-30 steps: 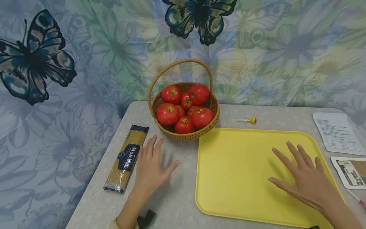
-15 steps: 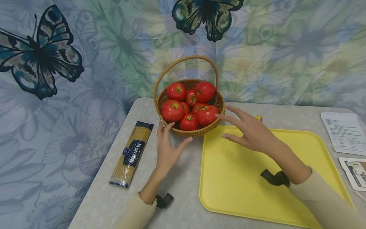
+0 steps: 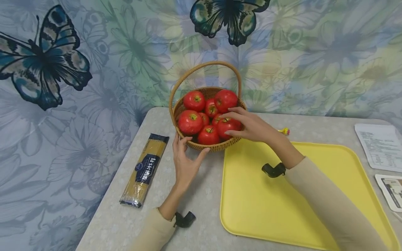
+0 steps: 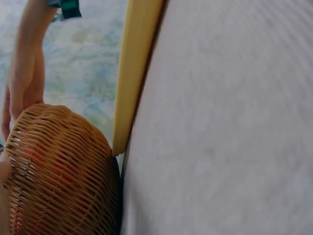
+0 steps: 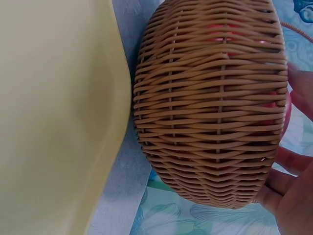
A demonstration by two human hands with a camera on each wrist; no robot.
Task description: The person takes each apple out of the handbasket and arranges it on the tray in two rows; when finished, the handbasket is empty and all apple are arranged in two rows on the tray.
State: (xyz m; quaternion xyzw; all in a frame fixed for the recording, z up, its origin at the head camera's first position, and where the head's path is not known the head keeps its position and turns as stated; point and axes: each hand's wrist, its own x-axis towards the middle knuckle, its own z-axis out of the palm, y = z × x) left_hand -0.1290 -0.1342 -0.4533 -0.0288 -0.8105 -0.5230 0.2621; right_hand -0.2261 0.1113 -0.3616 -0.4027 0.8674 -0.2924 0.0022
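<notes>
A wicker basket (image 3: 233, 141) with a hoop handle holds several red tomatoes at the back of the grey table. My right hand (image 3: 226, 123) reaches in from the right and curls its fingers and thumb round the front right tomato (image 3: 223, 127). My left hand (image 3: 192, 148) rests against the basket's front left wall, fingers spread and fairly straight. The left wrist view shows the woven basket (image 4: 58, 171) beside the tray's edge (image 4: 134, 73). In the right wrist view the basket (image 5: 210, 98) fills the frame, with my fingers (image 5: 288, 196) at its far rim.
A yellow tray (image 3: 282, 195) lies right of the basket, under my right forearm. A spaghetti packet (image 3: 144, 169) lies to the left. A lollipop (image 3: 284, 131) sits behind the tray. Printed papers (image 3: 380, 146) and a card (image 3: 392, 191) lie at the right edge.
My right hand left the tray, reached to the basket and closed on the front right tomato. My left hand slid forward from the table to the basket's wall.
</notes>
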